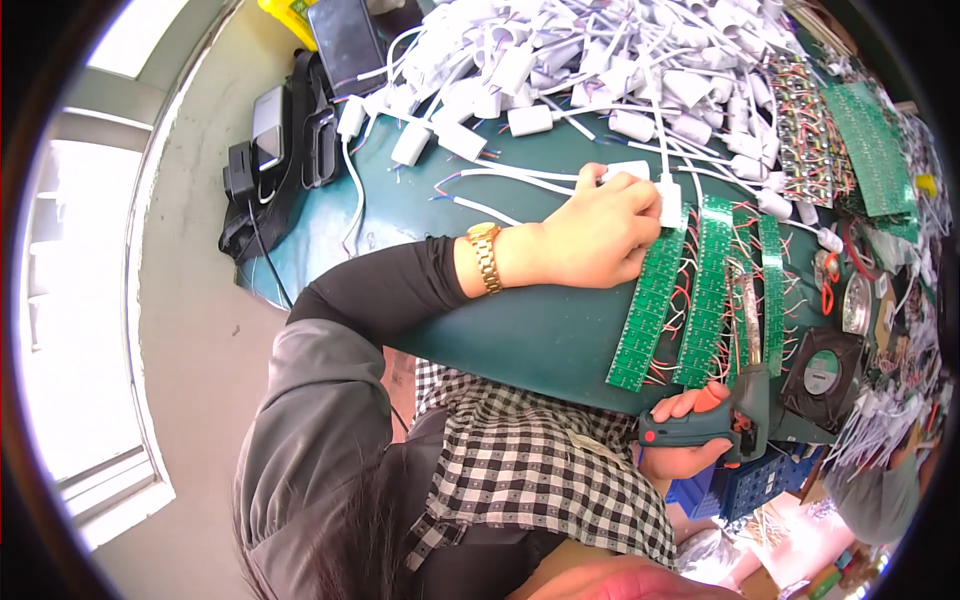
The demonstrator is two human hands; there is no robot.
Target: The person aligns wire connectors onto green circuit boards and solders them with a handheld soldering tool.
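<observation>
My left hand (600,235), with a gold watch (485,257) at the wrist and a black sleeve, rests on the dark green table (520,330). Its fingers pinch a small white box (670,203) with a white cable against the top end of a long green circuit board strip (650,300). More green strips (708,290) with thin red and white wires lie just to the right. My right hand (690,440) is at the table's near edge, gripping a teal soldering gun (735,420) with an orange trigger. The gun's metal tip points up over the strips.
A heap of white boxes with cables (600,70) fills the far side of the table. Green circuit boards (865,140) lie at the right, with a small black fan (822,372) below them. A dark phone (345,40) and black straps (290,150) sit at the left edge. A blue crate (745,485) is under the table.
</observation>
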